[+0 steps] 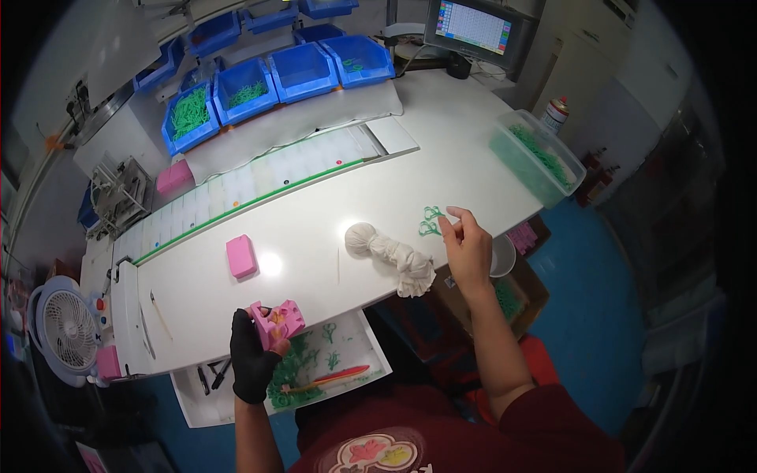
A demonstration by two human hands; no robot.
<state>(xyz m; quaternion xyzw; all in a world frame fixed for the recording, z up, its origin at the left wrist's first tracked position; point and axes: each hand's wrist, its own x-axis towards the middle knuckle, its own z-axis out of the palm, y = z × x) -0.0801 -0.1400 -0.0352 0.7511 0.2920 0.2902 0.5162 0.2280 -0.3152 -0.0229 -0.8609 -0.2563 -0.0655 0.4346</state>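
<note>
Spanning the view, the smooth white table (449,134) bears a soft, crumpled cloth bundle (392,256). At eight o'clock from it, the gloved left hand (252,356) grasps a hollowed pink block (289,318), matt, probably light, best held by its outer walls. Toward one-thirty, thin green loops (430,224), likely flexible, adjoin the right hand (470,246); whether its fingertips pinch them cannot be told.

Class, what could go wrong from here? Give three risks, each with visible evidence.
The hollowed pink block in the black-gloved left hand might slip into the open white drawer close by.
The thin green looped pieces at the bare right hand look delicate; a hard pinch could bend them.
The off-white cloth bundle lies near the edge of the white table and might be knocked off.
</note>
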